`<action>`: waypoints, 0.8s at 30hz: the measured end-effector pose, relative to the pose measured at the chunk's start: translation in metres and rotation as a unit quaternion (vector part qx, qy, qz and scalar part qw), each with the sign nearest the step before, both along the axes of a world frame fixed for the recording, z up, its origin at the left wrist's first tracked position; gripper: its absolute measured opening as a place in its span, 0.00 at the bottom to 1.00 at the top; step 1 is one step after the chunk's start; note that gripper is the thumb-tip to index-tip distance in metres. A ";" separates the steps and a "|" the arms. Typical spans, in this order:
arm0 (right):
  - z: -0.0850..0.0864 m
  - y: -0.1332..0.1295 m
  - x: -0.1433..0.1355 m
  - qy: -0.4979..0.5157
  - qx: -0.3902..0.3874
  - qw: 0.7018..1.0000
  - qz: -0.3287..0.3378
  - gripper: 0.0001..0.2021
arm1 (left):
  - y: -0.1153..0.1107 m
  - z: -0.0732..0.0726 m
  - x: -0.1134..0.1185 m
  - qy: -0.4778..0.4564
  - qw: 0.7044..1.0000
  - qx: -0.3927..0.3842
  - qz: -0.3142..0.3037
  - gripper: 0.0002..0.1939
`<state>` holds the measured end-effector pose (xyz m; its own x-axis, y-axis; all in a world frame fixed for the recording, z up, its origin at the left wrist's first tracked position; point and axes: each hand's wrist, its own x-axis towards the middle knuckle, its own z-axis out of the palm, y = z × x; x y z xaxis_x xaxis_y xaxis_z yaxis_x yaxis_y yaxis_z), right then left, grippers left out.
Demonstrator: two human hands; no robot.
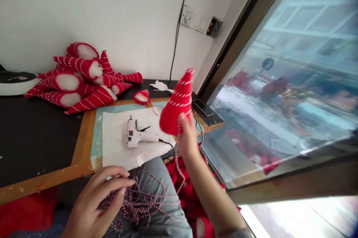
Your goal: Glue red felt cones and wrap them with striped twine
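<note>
My right hand grips a red felt cone by its lower edge, holding it upright in the air with the tip up. White twisted cord winds around the cone in a spiral. A strand of cord hangs below that hand. My left hand is open over my lap, fingers stretched and slightly curled, beside a loose tangle of red-and-white twine on my jeans. Whether its fingertips touch the twine I cannot tell. A white glue gun lies on a white sheet, nozzle pointing away from me.
Several stuffed red cones are heaped at the back left of the dark table. A small red piece, a crumpled white scrap and a phone lie further right. A window stands on the right.
</note>
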<state>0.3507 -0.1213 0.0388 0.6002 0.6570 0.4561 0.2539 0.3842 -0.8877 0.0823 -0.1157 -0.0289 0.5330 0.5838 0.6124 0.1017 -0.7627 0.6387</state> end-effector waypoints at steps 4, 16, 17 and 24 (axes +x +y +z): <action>-0.021 0.002 -0.045 0.034 -0.020 0.999 0.016 0.24 | 0.015 0.045 0.045 -0.071 0.996 -0.039 0.038 0.08; -0.041 -0.008 -0.068 -0.243 -0.117 0.961 -0.054 0.23 | 0.036 0.014 0.084 -0.191 0.900 -0.386 0.072 0.19; -0.042 -0.010 -0.069 -0.244 -0.128 0.961 -0.038 0.23 | 0.038 0.011 0.084 -0.188 0.896 -0.396 0.069 0.19; -0.051 -0.012 -0.066 -0.282 -0.144 0.945 -0.079 0.24 | 0.044 0.011 0.077 -0.161 0.894 -0.415 0.049 0.18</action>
